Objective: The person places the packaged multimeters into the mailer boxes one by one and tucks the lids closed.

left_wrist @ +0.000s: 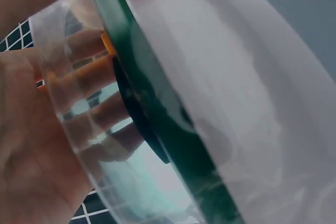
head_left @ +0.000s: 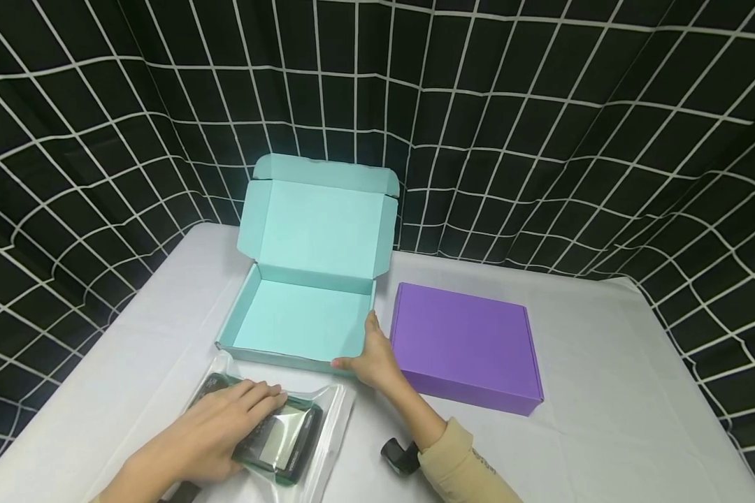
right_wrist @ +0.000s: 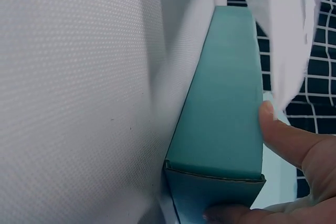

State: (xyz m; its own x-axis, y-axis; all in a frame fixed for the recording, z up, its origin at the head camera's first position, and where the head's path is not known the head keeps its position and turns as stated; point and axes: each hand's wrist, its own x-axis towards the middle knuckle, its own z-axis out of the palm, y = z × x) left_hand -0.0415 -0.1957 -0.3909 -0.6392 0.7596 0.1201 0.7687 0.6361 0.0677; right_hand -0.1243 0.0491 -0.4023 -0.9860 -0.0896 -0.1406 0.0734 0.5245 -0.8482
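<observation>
A clear plastic bag (head_left: 336, 423) holding a green-edged black package (head_left: 289, 436) sits in the grasp of a person's left hand (head_left: 223, 423), just in front of an open turquoise mailer box (head_left: 277, 357) on a white-covered table (head_left: 616, 377). The left hand is clamped on the bag, its fingers spread across the package and hiding much of it; the left wrist view shows fingers through the clear film. Whether the bag rests on the cloth or is held above it cannot be told.

The right hand (head_left: 371, 360) grips the box at its near right corner, thumb at the front rim and fingers along the side. The lid (head_left: 317, 227) stands raised at the back, leaning away, its side flaps spread. The front wall lies between the bag and the box's pale interior.

Just to the right of the turquoise box, a closed purple box (head_left: 465, 342) lies flat, the right hand and wrist coming between the two at the near end. A small black object (head_left: 398, 457), too partly covered to identify, shows beside the beige sleeve (head_left: 462, 464) of the right arm. Behind everything hangs a black curtain (head_left: 541, 136) with a white grid, its folds wrapping the table's back and both sides.
</observation>
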